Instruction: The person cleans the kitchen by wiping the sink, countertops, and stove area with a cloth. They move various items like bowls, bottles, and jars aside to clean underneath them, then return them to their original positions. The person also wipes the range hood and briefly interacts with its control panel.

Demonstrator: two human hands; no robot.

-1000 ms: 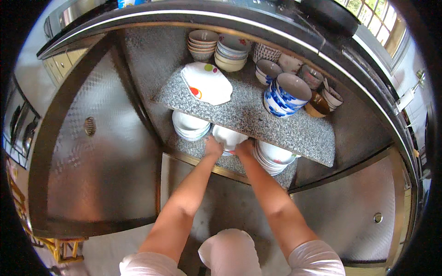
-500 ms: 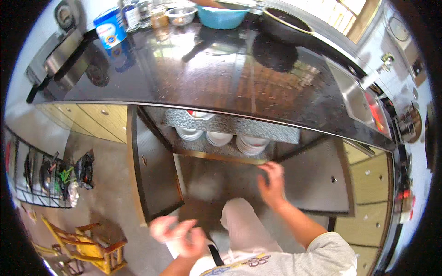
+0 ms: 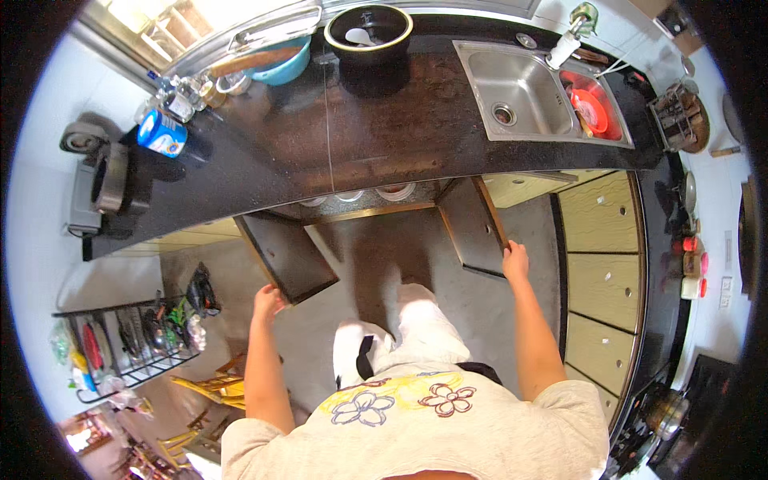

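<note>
My left hand (image 3: 269,303) is at the outer edge of the open left cabinet door (image 3: 294,258), its fingers curled against it. On the other side, my right hand (image 3: 516,262) grips the free edge of the open right cabinet door (image 3: 472,228). Both doors stand swung out toward me with their dark inner faces showing. Between them, under the counter, stacked white dishes (image 3: 395,192) sit on a shelf, mostly hidden by the counter's front edge.
Above is the black countertop (image 3: 264,168) with a blue-and-white canister (image 3: 162,134), a blue basin (image 3: 282,68) and a black pot (image 3: 368,32). A steel sink (image 3: 520,92) is at the right, beside drawers (image 3: 602,276). A wire rack (image 3: 136,344) and wooden chair (image 3: 212,390) stand at left.
Both hands have moved apart and onto the door edges; before, they were raised and touching neither door. The right door looks swung further inward. My view has shifted, bringing the sink more into sight.
</note>
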